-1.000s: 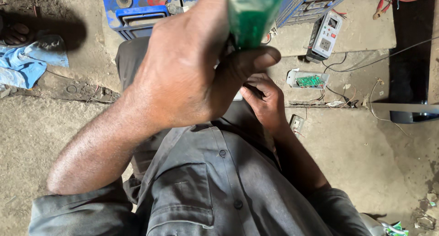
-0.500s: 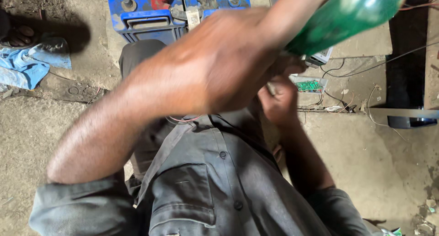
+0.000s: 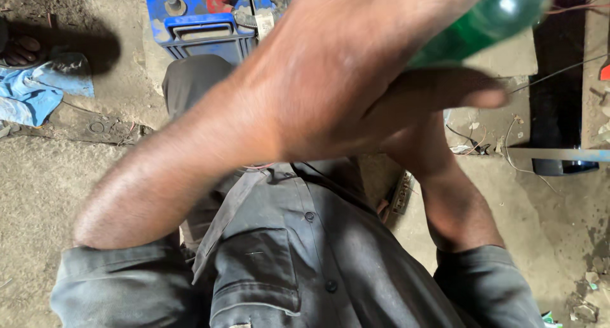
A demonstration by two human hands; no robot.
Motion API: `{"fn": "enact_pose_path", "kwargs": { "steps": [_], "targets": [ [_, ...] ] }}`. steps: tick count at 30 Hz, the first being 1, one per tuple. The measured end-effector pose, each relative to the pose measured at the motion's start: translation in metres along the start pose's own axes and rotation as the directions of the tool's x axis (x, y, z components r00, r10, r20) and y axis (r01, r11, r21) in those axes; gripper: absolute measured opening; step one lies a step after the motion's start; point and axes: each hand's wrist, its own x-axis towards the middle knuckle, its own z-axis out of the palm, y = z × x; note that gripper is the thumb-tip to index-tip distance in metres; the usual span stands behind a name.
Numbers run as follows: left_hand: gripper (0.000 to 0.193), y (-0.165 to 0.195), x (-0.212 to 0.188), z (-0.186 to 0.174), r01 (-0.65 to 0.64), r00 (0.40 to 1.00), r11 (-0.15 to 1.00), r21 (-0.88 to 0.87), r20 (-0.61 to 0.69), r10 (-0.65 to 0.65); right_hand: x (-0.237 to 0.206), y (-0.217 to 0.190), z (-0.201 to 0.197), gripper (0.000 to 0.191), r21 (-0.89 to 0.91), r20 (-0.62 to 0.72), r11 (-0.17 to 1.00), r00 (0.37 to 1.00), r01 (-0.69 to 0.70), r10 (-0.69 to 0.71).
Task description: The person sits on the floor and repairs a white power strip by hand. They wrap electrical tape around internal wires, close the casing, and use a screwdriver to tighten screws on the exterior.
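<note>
My left hand (image 3: 356, 80) is raised close to the camera and fills the upper middle of the head view, blurred by motion. It is shut on a green translucent bottle (image 3: 483, 23), which tilts up toward the top right corner. My right forearm (image 3: 454, 201) rises from its grey sleeve at the lower right, and the right hand is hidden behind my left hand. I cannot tell whether it holds anything. My grey buttoned shirt (image 3: 305, 264) fills the bottom of the view.
A blue battery (image 3: 203, 16) with a red cap stands on the dirt floor at the top. A blue cloth (image 3: 38, 93) lies at the left near someone's foot (image 3: 19, 48). Thin wires (image 3: 527, 80) and a metal strip (image 3: 559, 154) lie at the right.
My left hand has swung the green bottle up and to the right, from upright to tilted. It has come closer to the camera and now covers my right hand.
</note>
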Motion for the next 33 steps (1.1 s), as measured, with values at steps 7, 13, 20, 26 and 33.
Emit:
{"fn": "enact_pose_path", "kwargs": {
  "steps": [7,13,20,26,33],
  "targets": [
    [0.035,0.004,0.012,0.023,-0.018,0.971,0.999,0.039,-0.238,0.026,0.019,-0.009,0.0,0.052,0.032,-0.084,0.992,0.989,0.123,-0.12],
    [0.032,-0.019,0.019,0.016,0.021,0.995,0.986,-0.167,-0.093,-0.037,0.032,-0.027,-0.026,0.027,0.305,0.173,0.949,0.975,0.08,-0.138],
    [0.027,-0.023,0.017,0.02,-0.045,0.98,0.996,-0.076,-0.196,0.03,0.032,-0.034,-0.016,0.021,-0.179,-0.054,0.976,0.992,-0.122,0.114],
    [0.023,-0.011,0.015,0.022,-0.1,0.981,0.983,0.153,-0.149,0.123,0.035,-0.028,-0.015,0.024,0.023,-0.036,1.0,0.999,0.001,-0.001],
    [0.024,-0.004,0.012,0.017,-0.056,0.988,0.998,0.015,-0.141,0.058,0.028,-0.006,-0.019,0.023,0.146,0.135,0.986,0.986,0.076,-0.095]
  ]
}}
